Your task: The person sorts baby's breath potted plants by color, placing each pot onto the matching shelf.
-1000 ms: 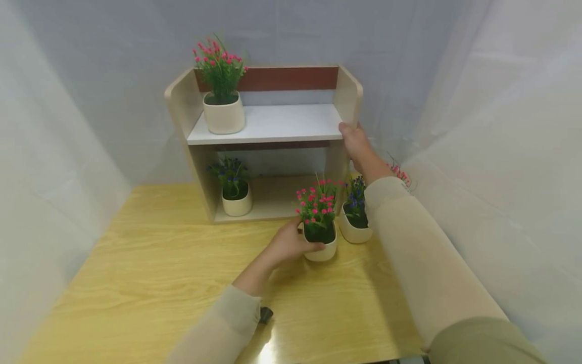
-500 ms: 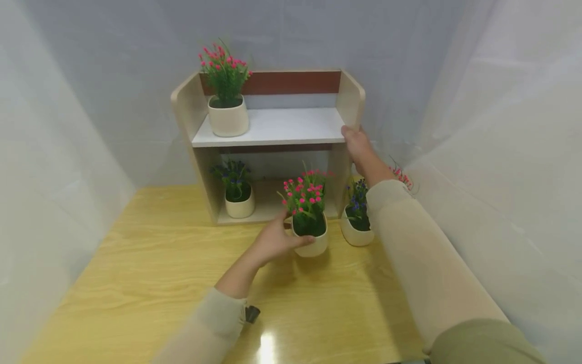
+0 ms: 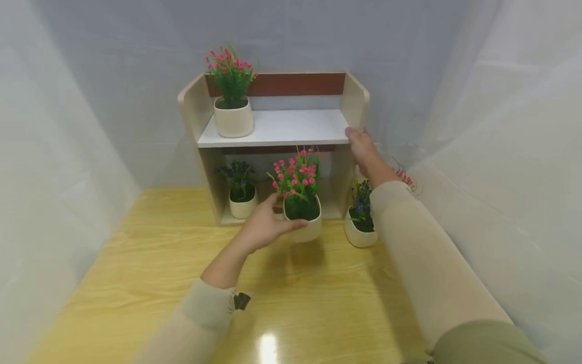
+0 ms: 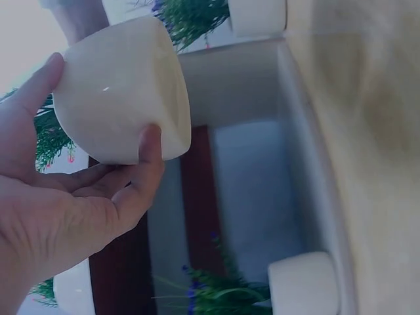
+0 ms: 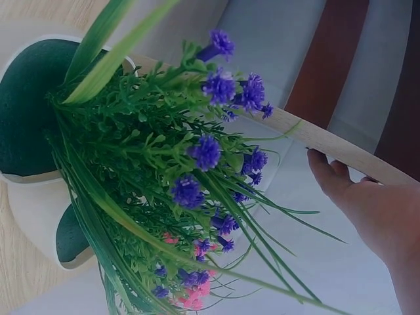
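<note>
My left hand (image 3: 261, 227) holds a pink-flowered potted plant (image 3: 305, 228) by its cream pot, raised off the table in front of the shelf's lower opening. In the left wrist view the thumb and fingers spread around that pot (image 4: 118, 85). My right hand (image 3: 364, 151) grips the right side panel (image 3: 355, 103) of the two-tier shelf, thumb at the front edge; its fingers (image 5: 331, 174) show at the panel's edge in the right wrist view. Another pink-flowered plant (image 3: 233, 117) stands on the upper tier at left. A blue-flowered plant (image 3: 242, 202) sits below it.
Right of the shelf, on the wooden table (image 3: 159, 253), stands a purple-blue-flowered plant (image 3: 361, 232), partly behind my right sleeve. A further pink-flowered plant (image 3: 403, 177) is mostly hidden behind that arm. Pale sheeting (image 3: 500, 151) hangs around the table.
My left hand has lifted the pink-flowered potted plant and carried it left and toward the shelf. The right hand stays on the side panel. The head view has shifted slightly.
</note>
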`<action>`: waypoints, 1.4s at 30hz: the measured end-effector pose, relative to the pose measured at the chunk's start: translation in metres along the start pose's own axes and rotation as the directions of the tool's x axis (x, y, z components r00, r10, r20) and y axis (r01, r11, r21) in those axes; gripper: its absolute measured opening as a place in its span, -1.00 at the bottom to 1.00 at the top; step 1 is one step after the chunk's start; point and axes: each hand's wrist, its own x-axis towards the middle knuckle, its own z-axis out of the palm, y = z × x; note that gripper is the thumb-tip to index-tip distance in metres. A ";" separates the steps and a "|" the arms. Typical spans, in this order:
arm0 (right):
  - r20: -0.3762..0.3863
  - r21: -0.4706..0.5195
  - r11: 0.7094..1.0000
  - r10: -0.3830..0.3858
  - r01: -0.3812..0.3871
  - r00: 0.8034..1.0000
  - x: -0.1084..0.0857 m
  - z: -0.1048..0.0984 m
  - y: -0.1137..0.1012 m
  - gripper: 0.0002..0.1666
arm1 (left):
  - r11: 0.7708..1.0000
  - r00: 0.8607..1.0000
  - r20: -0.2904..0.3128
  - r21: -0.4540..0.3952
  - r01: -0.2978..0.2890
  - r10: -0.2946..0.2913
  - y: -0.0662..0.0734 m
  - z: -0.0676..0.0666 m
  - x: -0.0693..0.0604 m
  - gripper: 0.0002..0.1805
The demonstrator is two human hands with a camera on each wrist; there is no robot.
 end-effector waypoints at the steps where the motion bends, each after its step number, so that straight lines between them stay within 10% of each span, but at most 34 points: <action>1: -0.002 -0.002 1.000 0.003 -0.003 1.000 0.001 0.000 0.000 -0.20 | 1.000 1.000 -0.009 0.019 0.003 -0.003 0.002 -0.004 0.001 0.27; 9: 0.004 -0.027 0.999 0.022 -0.022 1.000 0.002 -0.002 -0.001 -0.17 | 0.987 0.998 -0.068 0.160 0.009 0.002 0.024 -0.034 0.005 0.29; 42: 0.009 -0.086 0.996 0.038 -0.037 0.999 0.002 -0.006 -0.001 -0.14 | 0.993 0.990 -0.126 0.100 -0.054 0.067 0.107 -0.113 0.041 0.25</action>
